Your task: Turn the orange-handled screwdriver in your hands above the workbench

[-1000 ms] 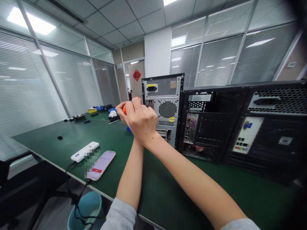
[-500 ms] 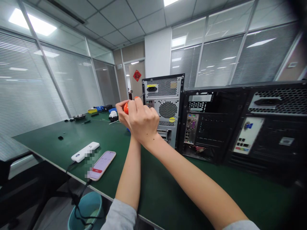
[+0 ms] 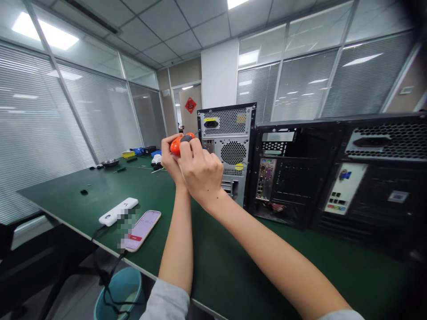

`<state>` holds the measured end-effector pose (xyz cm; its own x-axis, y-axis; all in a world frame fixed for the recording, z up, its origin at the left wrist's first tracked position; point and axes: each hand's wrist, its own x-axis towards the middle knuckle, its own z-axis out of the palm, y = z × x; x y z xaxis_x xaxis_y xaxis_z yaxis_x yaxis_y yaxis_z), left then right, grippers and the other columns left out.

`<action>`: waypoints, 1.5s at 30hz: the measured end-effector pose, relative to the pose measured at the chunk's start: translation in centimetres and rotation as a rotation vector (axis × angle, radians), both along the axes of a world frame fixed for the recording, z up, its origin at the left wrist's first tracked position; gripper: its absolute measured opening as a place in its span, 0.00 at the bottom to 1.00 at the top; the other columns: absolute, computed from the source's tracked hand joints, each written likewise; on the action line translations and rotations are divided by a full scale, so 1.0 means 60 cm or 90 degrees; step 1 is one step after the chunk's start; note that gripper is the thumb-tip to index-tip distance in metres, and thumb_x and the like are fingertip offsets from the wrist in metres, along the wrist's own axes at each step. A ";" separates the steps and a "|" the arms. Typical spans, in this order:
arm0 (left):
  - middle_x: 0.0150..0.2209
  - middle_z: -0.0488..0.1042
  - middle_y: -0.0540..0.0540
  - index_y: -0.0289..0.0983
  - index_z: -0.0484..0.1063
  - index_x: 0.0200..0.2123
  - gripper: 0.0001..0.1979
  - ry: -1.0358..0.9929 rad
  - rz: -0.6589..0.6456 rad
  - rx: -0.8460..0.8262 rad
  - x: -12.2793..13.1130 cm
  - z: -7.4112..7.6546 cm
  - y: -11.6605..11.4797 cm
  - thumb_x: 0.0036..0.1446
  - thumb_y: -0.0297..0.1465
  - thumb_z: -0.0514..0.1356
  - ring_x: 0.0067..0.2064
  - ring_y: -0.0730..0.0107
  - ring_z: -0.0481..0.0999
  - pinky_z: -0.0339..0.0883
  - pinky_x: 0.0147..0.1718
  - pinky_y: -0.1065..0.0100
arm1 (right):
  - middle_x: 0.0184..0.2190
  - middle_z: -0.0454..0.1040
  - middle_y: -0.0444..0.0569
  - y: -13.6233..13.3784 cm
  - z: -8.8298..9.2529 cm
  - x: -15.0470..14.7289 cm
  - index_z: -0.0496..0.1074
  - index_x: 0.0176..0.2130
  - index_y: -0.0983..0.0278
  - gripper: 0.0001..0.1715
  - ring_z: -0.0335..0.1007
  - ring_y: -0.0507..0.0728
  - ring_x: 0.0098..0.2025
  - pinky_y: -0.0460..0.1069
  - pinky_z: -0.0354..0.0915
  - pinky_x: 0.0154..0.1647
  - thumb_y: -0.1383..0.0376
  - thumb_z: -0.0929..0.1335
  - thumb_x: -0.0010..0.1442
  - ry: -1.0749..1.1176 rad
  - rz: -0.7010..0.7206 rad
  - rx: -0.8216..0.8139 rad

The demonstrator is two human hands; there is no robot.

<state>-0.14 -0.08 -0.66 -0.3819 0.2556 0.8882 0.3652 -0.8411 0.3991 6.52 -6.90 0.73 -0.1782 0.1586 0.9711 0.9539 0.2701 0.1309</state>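
Both my hands are raised together in front of the silver computer case [image 3: 230,146] on the green table [image 3: 233,266]. My right hand [image 3: 202,171] wraps around the orange and black handle of a screwdriver [image 3: 180,144]. Partly hidden behind it, my left hand [image 3: 169,155] touches the same handle from the left. The screwdriver's shaft and tip are hidden; the handle sits close to the upper left edge of the case's back panel.
Two open black computer cases [image 3: 293,171] [image 3: 376,178] stand to the right. A phone [image 3: 142,230] and a white power bank [image 3: 118,211] lie near the table's front left edge, above a teal bin [image 3: 120,291]. Small tools and a metal dish [image 3: 110,162] sit far left.
My hands have shifted slightly up and right, and the screwdriver handle has turned so more of its orange and black end shows. The thin shaft seen earlier is no longer visible.
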 end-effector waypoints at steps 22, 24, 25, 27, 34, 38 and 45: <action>0.41 0.74 0.46 0.36 0.71 0.41 0.12 0.061 -0.012 0.031 -0.012 0.027 -0.039 0.50 0.23 0.61 0.39 0.76 0.74 0.69 0.40 0.73 | 0.56 0.68 0.52 -0.014 -0.005 0.021 0.60 0.59 0.54 0.28 0.68 0.49 0.28 0.45 0.65 0.21 0.73 0.56 0.63 -0.090 -0.004 0.006; 0.42 0.74 0.47 0.36 0.71 0.41 0.14 0.076 -0.007 0.026 -0.022 0.024 -0.032 0.48 0.25 0.63 0.40 0.75 0.74 0.69 0.40 0.73 | 0.58 0.65 0.53 -0.015 -0.004 0.022 0.57 0.61 0.53 0.29 0.69 0.49 0.29 0.45 0.65 0.22 0.72 0.55 0.64 -0.113 0.001 -0.009; 0.42 0.74 0.47 0.37 0.72 0.41 0.15 0.087 -0.002 0.017 -0.026 0.023 -0.029 0.47 0.26 0.64 0.40 0.74 0.74 0.69 0.41 0.72 | 0.60 0.64 0.53 -0.015 -0.004 0.023 0.55 0.62 0.53 0.30 0.68 0.49 0.29 0.45 0.66 0.22 0.72 0.55 0.64 -0.127 0.007 -0.019; 0.44 0.74 0.48 0.39 0.71 0.43 0.16 0.112 0.009 -0.008 -0.034 0.022 -0.024 0.48 0.28 0.64 0.41 0.73 0.74 0.69 0.41 0.71 | 0.62 0.60 0.53 -0.015 -0.003 0.024 0.52 0.63 0.52 0.31 0.68 0.49 0.29 0.45 0.66 0.22 0.72 0.55 0.64 -0.156 0.018 -0.034; 0.45 0.74 0.50 0.41 0.71 0.43 0.14 0.179 0.037 0.006 -0.037 0.025 -0.034 0.51 0.28 0.62 0.43 0.74 0.75 0.69 0.43 0.73 | 0.62 0.60 0.48 -0.015 0.001 0.029 0.56 0.61 0.54 0.28 0.67 0.50 0.29 0.46 0.64 0.22 0.71 0.55 0.65 -0.197 0.020 -0.033; 0.46 0.74 0.51 0.40 0.71 0.44 0.14 0.198 0.034 0.011 -0.036 0.026 -0.039 0.52 0.25 0.60 0.44 0.77 0.74 0.68 0.45 0.76 | 0.59 0.66 0.46 -0.015 0.004 0.030 0.61 0.58 0.57 0.25 0.68 0.51 0.30 0.47 0.63 0.22 0.71 0.54 0.65 -0.198 0.006 0.006; 0.46 0.74 0.49 0.38 0.72 0.44 0.13 0.188 -0.032 0.031 -0.036 0.024 -0.033 0.54 0.25 0.57 0.47 0.76 0.74 0.66 0.48 0.74 | 0.55 0.69 0.50 -0.014 0.009 0.029 0.65 0.53 0.60 0.22 0.67 0.50 0.29 0.48 0.60 0.22 0.71 0.54 0.64 -0.189 0.023 0.009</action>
